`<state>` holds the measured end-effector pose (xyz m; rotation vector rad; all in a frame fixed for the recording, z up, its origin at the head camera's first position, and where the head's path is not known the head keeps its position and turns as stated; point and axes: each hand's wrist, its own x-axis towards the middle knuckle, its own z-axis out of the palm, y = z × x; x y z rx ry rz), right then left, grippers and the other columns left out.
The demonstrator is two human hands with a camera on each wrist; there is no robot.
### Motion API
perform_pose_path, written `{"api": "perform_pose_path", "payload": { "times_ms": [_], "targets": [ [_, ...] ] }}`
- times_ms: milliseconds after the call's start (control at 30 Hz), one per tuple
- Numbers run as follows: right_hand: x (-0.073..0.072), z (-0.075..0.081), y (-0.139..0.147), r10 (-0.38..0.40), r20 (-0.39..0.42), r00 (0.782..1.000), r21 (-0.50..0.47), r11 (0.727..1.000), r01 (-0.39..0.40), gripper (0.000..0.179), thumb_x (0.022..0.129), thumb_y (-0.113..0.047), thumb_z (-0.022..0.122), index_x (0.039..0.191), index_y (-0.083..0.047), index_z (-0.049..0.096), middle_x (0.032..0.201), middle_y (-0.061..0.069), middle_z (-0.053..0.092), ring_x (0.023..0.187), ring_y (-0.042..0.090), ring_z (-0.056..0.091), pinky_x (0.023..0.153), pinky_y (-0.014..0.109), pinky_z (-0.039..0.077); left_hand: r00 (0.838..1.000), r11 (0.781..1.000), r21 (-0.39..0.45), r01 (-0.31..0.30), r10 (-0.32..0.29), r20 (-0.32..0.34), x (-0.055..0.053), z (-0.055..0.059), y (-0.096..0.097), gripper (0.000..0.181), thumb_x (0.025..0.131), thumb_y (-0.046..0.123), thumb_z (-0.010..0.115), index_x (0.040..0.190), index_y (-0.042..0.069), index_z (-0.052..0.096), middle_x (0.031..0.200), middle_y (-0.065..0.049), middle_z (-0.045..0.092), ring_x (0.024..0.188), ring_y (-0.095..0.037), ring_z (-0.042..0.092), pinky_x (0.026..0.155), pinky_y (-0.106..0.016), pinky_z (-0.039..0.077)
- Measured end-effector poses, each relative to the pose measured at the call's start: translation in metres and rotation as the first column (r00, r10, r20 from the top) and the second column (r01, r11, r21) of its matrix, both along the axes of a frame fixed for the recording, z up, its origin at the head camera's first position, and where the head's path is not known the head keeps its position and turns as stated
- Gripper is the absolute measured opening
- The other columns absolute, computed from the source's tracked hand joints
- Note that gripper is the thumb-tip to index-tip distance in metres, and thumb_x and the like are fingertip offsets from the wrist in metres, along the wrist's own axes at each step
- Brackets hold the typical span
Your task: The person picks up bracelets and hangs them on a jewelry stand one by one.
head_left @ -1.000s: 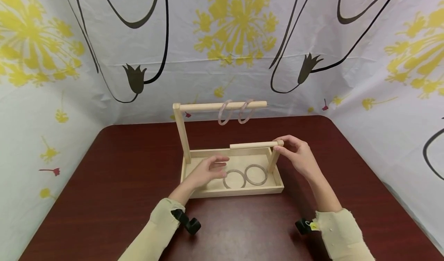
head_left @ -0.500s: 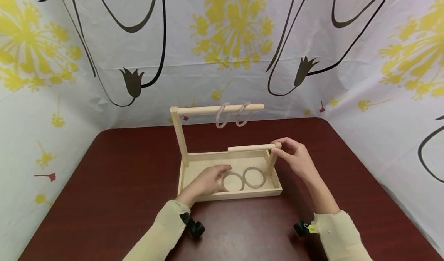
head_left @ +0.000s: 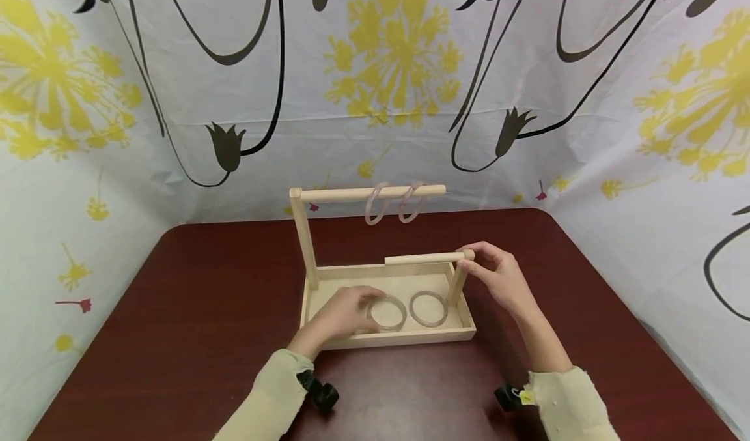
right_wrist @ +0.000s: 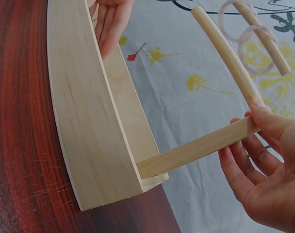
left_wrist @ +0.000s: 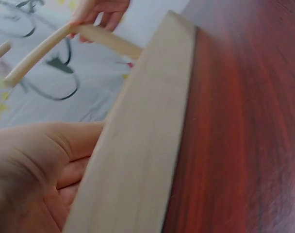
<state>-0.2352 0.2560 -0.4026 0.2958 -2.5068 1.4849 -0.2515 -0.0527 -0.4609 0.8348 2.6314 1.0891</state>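
My left hand [head_left: 342, 312] reaches into a shallow wooden tray [head_left: 404, 341], thumb and fingers pinching the left edge of a translucent bangle [head_left: 405, 315]. A second bangle [head_left: 428, 326] lies flat to its right. In the left wrist view, the tray's front wall hides the left fingertips. At the tray's right end, my right hand [head_left: 498, 277] grips the top of a short wooden post [head_left: 458, 286], where a short bar [head_left: 418, 259] joins it. The right wrist view shows the right thumb at that joint and the fingers around the post.
A tall post [head_left: 303, 242] rises from the tray's left end. Its long top bar [head_left: 336, 195] carries two more bangles, one of them the left hanging bangle [head_left: 368, 213]. The stand sits on a dark red table [head_left: 205, 311] before a patterned cloth [head_left: 351, 135].
My left hand has come down into the tray and closed on the left bangle, which has shifted slightly left, apart from the other. My right hand keeps its hold on the short post.
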Motion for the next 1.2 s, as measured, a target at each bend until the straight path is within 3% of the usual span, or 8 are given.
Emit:
{"api": "perform_pose_path", "payload": {
  "times_ms": [67,133,233,333,467,767,1033,1200],
  "targets": [
    [0.000,-0.001,0.000,-0.003,-0.006,1.000,0.000,1.000,0.003,0.023,0.095,-0.021,0.069,0.113,-0.006,0.070,0.101,-0.014,0.067,0.096,0.000,0.061,0.081,0.014,0.050,0.994,0.992,0.109,-0.069,0.058,0.096,0.001,0.001,-0.008,0.059,0.077,0.018,0.086,0.132,0.010,0.064,0.132,-0.009,0.066,0.121,-0.031,0.064,0.103,-0.043,0.052],
    [0.000,-0.001,0.000,-0.006,-0.009,1.000,-0.001,1.000,0.006,0.023,0.095,-0.021,0.070,0.112,-0.006,0.070,0.101,-0.014,0.067,0.095,0.001,0.061,0.081,0.015,0.050,0.978,0.967,0.214,-0.139,0.100,0.182,0.000,0.003,-0.014,0.059,0.079,0.016,0.085,0.134,0.011,0.063,0.134,-0.010,0.065,0.124,-0.032,0.062,0.104,-0.042,0.051],
    [0.000,-0.001,0.001,-0.009,-0.005,1.000,0.002,1.000,0.009,0.024,0.095,-0.022,0.069,0.113,-0.006,0.069,0.101,-0.013,0.067,0.096,0.002,0.061,0.082,0.014,0.050,0.955,0.909,0.364,-0.206,0.106,0.275,-0.002,0.007,-0.020,0.059,0.081,0.011,0.082,0.136,0.007,0.060,0.138,-0.015,0.061,0.130,-0.033,0.057,0.108,-0.040,0.048],
    [-0.001,0.000,0.001,-0.007,0.000,1.000,0.003,1.000,0.007,0.025,0.095,-0.023,0.069,0.114,-0.006,0.069,0.103,-0.013,0.068,0.098,0.001,0.060,0.083,0.014,0.050,0.948,0.862,0.456,-0.223,0.082,0.309,-0.004,0.010,-0.024,0.058,0.083,0.005,0.079,0.137,0.001,0.058,0.141,-0.020,0.058,0.134,-0.035,0.053,0.110,-0.038,0.045],
    [-0.001,-0.001,0.001,0.000,-0.004,1.000,0.002,1.000,0.000,0.024,0.095,-0.022,0.069,0.114,-0.006,0.070,0.104,-0.012,0.068,0.097,0.000,0.061,0.082,0.014,0.050,0.941,0.841,0.482,-0.244,0.085,0.329,-0.005,0.013,-0.027,0.056,0.084,0.005,0.077,0.137,0.002,0.058,0.143,-0.019,0.056,0.135,-0.035,0.052,0.109,-0.037,0.046],
    [-0.001,-0.001,0.000,0.010,-0.018,1.000,-0.014,1.000,-0.011,0.022,0.095,-0.019,0.069,0.112,-0.005,0.070,0.104,-0.008,0.069,0.096,0.000,0.062,0.082,0.014,0.051,0.936,0.828,0.499,-0.256,0.082,0.343,-0.005,0.018,-0.032,0.056,0.091,0.011,0.072,0.143,0.005,0.053,0.148,-0.015,0.053,0.139,-0.031,0.049,0.113,-0.041,0.043],
    [0.000,0.000,0.001,0.009,-0.015,1.000,-0.016,1.000,-0.009,0.023,0.095,-0.020,0.069,0.113,-0.005,0.070,0.104,-0.010,0.068,0.097,-0.002,0.061,0.082,0.014,0.050,0.925,0.758,0.601,-0.254,0.009,0.379,-0.005,0.024,-0.024,0.057,0.092,0.003,0.069,0.145,0.002,0.050,0.149,-0.018,0.050,0.140,-0.031,0.047,0.107,-0.029,0.047],
    [0.000,-0.001,0.001,0.009,-0.013,1.000,-0.019,1.000,-0.009,0.023,0.095,-0.020,0.069,0.113,-0.005,0.070,0.103,-0.013,0.068,0.095,-0.002,0.061,0.081,0.014,0.051,0.921,0.734,0.629,-0.256,-0.013,0.390,-0.005,0.026,-0.015,0.056,0.091,0.002,0.069,0.144,0.001,0.050,0.149,-0.018,0.051,0.140,-0.031,0.048,0.107,-0.028,0.047]
  ]
}}
